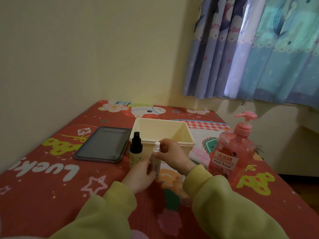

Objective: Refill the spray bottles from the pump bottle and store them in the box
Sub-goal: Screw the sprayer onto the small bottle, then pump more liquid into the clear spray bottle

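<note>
A small white spray bottle stands upright in front of the cream box. My left hand grips its body from the left. My right hand pinches its white spray head from the right. A dark spray bottle with a black nozzle stands just left of it, untouched, against the box's front left corner. The box is open and looks empty. A pink pump bottle stands to the right of my hands, apart from them.
A dark grey lid or tray lies flat to the left of the box. Everything rests on a table with a red patterned cloth. Walls close off the left and back; curtains hang at the upper right.
</note>
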`<state>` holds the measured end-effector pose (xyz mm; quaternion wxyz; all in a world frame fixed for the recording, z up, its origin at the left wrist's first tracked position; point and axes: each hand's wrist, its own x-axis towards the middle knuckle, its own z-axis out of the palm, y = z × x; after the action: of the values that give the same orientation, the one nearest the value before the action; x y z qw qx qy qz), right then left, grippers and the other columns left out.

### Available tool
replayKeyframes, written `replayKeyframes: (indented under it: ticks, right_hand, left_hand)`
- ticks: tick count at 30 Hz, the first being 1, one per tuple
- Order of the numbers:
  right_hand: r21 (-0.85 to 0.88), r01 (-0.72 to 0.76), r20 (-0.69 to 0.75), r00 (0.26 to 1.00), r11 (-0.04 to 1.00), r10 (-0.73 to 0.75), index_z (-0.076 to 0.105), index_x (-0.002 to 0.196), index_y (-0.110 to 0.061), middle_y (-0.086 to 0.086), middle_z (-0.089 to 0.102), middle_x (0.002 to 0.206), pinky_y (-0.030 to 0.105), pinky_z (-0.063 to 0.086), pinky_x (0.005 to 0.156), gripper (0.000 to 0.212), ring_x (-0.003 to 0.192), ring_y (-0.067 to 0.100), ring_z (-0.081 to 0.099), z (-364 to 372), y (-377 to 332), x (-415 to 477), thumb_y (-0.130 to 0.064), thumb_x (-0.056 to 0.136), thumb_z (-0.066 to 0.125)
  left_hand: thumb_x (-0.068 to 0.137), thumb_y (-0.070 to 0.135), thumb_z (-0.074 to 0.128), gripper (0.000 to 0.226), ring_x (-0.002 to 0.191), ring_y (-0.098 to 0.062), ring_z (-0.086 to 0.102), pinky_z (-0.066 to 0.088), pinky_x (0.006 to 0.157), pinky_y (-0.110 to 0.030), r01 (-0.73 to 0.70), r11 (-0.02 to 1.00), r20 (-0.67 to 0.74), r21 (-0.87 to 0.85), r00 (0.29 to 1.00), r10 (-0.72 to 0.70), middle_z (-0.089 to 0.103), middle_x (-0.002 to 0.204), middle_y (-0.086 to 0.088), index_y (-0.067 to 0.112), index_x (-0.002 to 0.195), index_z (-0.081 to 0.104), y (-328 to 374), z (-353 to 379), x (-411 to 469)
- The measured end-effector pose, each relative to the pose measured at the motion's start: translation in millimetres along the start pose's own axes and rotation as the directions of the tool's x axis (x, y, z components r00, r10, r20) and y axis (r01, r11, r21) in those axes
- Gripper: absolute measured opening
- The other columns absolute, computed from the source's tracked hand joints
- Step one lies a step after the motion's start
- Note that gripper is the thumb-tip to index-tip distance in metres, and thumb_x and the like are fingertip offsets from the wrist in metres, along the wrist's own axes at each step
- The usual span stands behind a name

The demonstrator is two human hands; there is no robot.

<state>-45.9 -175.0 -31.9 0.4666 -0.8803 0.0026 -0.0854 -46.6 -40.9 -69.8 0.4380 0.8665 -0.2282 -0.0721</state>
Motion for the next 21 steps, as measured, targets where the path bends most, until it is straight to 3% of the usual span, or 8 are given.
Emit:
replayKeyframes:
  ticks: [4,6,9,12,16,19,21]
  right_hand:
    - [-0.019,0.021,0.008,1.0,1.0,-0.021,0.059,0.108,0.001,0.019,0.064,0.109,0.035,0.05,0.087,0.029,0.091,0.021,0.058,-0.9,-0.5,-0.4,-0.003,0.081,0.067]
    - [-0.016,0.03,0.028,0.999,0.999,-0.029,0.058,0.112,0.0,0.018,0.064,0.112,0.032,0.049,0.088,0.033,0.093,0.018,0.057,-4.1,-1.4,-1.8,-0.004,0.081,0.068]
    - [-0.013,0.0,0.051,0.999,1.0,0.0,0.054,0.121,-0.004,0.013,0.061,0.115,0.03,0.05,0.088,0.041,0.104,0.022,0.059,-16.7,-4.3,-4.1,-0.012,0.083,0.068]
    - [-0.081,-0.02,0.001,1.0,0.997,0.02,0.056,0.118,-0.006,0.008,0.064,0.101,0.035,0.054,0.079,0.034,0.092,0.023,0.063,-38.4,-6.5,-8.8,-0.021,0.088,0.062]
    - [-0.243,-0.077,0.011,0.997,0.967,0.083,0.062,0.095,-0.006,0.007,0.065,0.077,0.026,0.054,0.061,0.016,0.063,0.014,0.062,-61.9,4.8,-22.7,-0.021,0.091,0.057]
    - [-0.363,-0.161,0.085,0.975,0.918,0.205,0.064,0.092,-0.002,0.005,0.062,0.069,0.02,0.05,0.052,0.021,0.052,0.009,0.058,-66.6,19.4,-34.4,-0.021,0.092,0.055]
    - [-0.382,-0.201,0.106,0.96,0.902,0.259,0.063,0.098,0.002,0.008,0.063,0.074,0.017,0.048,0.048,0.026,0.051,0.008,0.058,-65.1,28.2,-40.0,-0.021,0.092,0.054]
  left_hand:
    - [0.085,0.019,0.054,0.017,0.093,-0.023,0.063,0.05,0.085,-0.047,0.024,1.0,0.006,0.019,1.0,-0.024,0.065,0.1,-0.009,0.012,0.101,0.054,-2.9,1.1,1.7]
    - [0.086,0.02,0.054,0.008,0.091,-0.02,0.062,0.051,0.083,-0.039,0.049,0.998,0.019,0.049,0.999,-0.05,0.065,0.097,-0.007,0.015,0.093,0.053,-1.0,2.0,1.0]
    - [0.089,0.023,0.054,0.012,0.074,-0.009,0.056,0.042,0.063,-0.019,0.039,0.993,0.059,0.115,0.997,-0.046,0.06,0.08,0.002,0.022,0.077,0.051,4.6,1.7,-0.8]
    - [0.089,0.027,0.056,0.018,0.08,-0.018,0.062,0.047,0.07,-0.025,0.009,0.999,0.09,0.053,0.996,-0.013,0.065,0.083,-0.005,0.011,0.093,0.062,10.5,4.3,-1.4]
    - [0.087,0.029,0.058,0.026,0.076,-0.013,0.058,0.043,0.063,-0.019,0.015,1.0,0.089,0.023,0.996,-0.017,0.058,0.074,0.005,0.007,0.101,0.063,14.4,22.4,2.9]
    - [0.088,0.026,0.056,0.03,0.075,-0.015,0.054,0.046,0.067,-0.03,0.025,1.0,0.107,0.008,0.994,-0.026,0.059,0.077,-0.003,0.001,0.103,0.061,20.7,40.5,6.5]
    - [0.089,0.029,0.055,0.032,0.081,-0.016,0.052,0.042,0.07,-0.028,0.056,0.998,0.128,0.019,0.99,-0.058,0.058,0.09,-0.006,0.004,0.109,0.056,24.9,51.2,8.6]
